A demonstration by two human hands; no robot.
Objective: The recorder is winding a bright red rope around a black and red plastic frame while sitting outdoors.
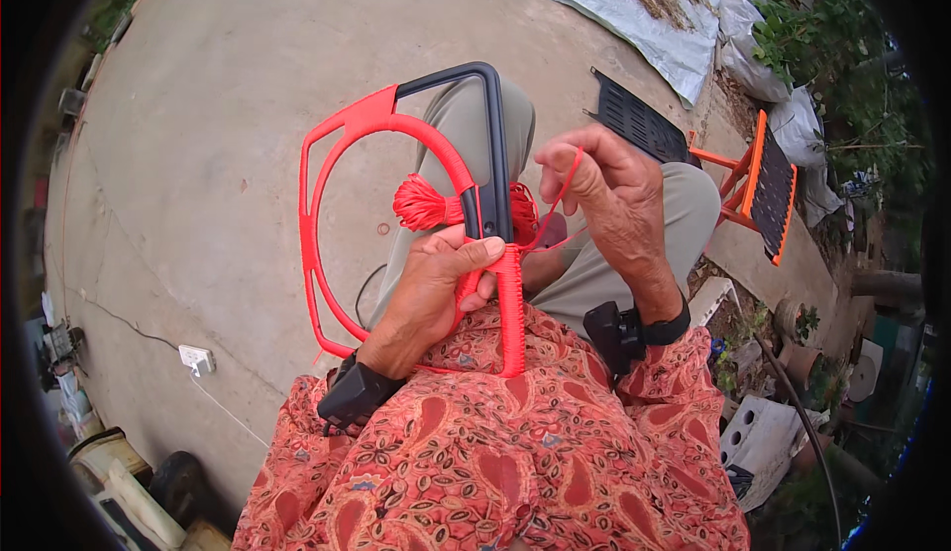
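A black rectangular frame (498, 145) with a ring inside it rests against my lap. Red cord wraps the ring and most of the outer bars, while the top bar and upper right side show bare black. My left hand (421, 283) is closed around the frame's right side, its thumb pressed on the wrapping. From that spot a loose strand of red cord (551, 216) runs up to my right hand (622, 189), which pinches it between thumb and fingers. A bundle of red cord (424, 204) lies behind the frame, partly hidden by it.
On the right stands an orange and black metal rack or seat (758, 189). Beyond it are a pale tarp (654, 31) with dry straw, white sacks and leafy plants. A white power strip (196, 359) with cables lies on the concrete at left. A holed block (758, 442) sits lower right.
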